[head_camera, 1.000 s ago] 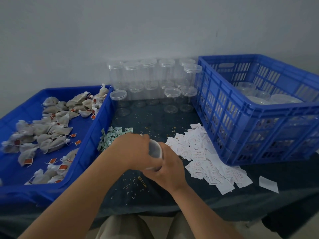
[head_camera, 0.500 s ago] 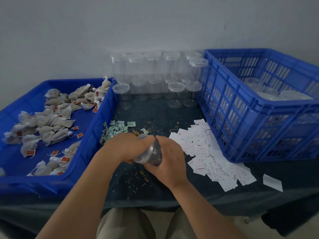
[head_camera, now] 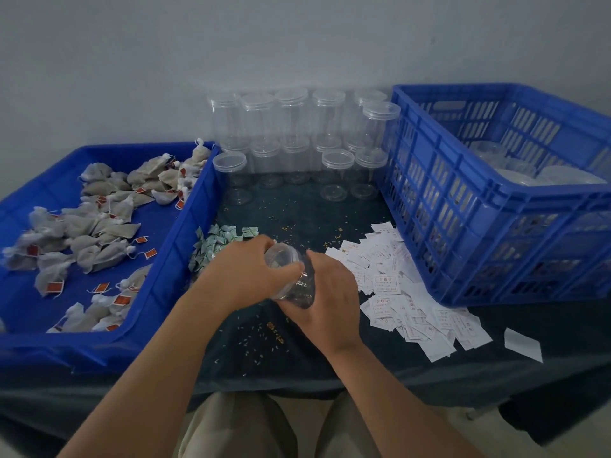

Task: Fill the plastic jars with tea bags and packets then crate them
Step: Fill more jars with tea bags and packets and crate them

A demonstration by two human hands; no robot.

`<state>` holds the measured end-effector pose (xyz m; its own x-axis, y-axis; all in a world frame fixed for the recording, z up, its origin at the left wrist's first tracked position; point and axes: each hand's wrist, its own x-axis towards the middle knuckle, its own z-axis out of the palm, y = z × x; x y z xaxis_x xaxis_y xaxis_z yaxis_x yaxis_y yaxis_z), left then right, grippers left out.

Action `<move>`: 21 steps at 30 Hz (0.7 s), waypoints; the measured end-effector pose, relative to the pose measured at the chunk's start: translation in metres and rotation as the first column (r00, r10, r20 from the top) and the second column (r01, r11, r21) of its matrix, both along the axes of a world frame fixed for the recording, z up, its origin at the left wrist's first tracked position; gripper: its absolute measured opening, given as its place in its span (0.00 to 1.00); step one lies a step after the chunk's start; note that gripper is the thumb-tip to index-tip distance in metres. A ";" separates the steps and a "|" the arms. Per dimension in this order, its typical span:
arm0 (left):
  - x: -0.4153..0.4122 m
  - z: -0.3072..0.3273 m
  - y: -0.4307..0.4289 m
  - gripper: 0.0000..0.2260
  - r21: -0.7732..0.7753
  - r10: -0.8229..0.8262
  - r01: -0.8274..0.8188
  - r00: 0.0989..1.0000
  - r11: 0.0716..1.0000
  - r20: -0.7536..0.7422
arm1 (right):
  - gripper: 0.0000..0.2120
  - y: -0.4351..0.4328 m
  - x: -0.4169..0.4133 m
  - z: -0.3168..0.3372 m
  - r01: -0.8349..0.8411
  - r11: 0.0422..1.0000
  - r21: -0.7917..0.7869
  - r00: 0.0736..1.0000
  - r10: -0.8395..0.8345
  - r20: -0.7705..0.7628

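Fingers (head_camera: pixel 281 271) of the left hand (head_camera: pixel 244 272) curl over the lid end of a tilted plastic jar (head_camera: pixel 299 285); the right hand (head_camera: pixel 330 292) grips its body above the table's (head_camera: pixel 297 219) near middle. A few jars (head_camera: pixel 515 173) sit in the crate (head_camera: pixel 555 198) at the right edge. Many empty jars (head_camera: pixel 294 127) line the far edge, so most of the work looks left.

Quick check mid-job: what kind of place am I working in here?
Probably a small hand-packing workstation: a blue tray of tea bags, rows of empty plastic jars, and a blue crate beside them.
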<state>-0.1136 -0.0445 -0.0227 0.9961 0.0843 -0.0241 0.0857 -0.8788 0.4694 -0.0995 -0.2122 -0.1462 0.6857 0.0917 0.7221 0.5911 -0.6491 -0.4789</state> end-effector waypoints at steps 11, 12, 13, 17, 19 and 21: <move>0.016 -0.082 0.036 0.17 -0.400 0.151 -0.171 0.985 0.900 -0.082 | 0.46 -0.007 0.001 0.009 0.074 0.929 0.364 0.946 0.050 -0.321; 0.014 -0.090 0.035 0.19 -0.166 0.153 -0.150 0.988 0.975 0.005 | 0.47 -0.007 0.002 0.008 0.065 0.931 0.360 0.944 0.059 -0.324; 0.011 -0.098 0.034 0.21 0.040 0.148 -0.153 0.983 0.987 0.109 | 0.46 -0.007 0.002 0.007 0.060 0.931 0.360 0.941 0.068 -0.331; 0.005 -0.100 0.025 0.25 0.296 0.071 -0.183 0.933 0.938 0.353 | 0.45 -0.007 0.002 0.008 0.045 0.942 0.333 0.940 0.073 -0.333; 0.003 -0.085 0.021 0.23 0.244 0.042 -0.151 0.915 0.958 0.401 | 0.42 -0.007 0.000 0.010 0.016 0.948 0.317 0.944 0.090 -0.318; 0.003 -0.059 0.021 0.19 0.140 0.081 -0.155 0.899 0.978 0.430 | 0.41 -0.007 -0.003 0.014 -0.011 0.943 0.332 0.939 0.123 -0.320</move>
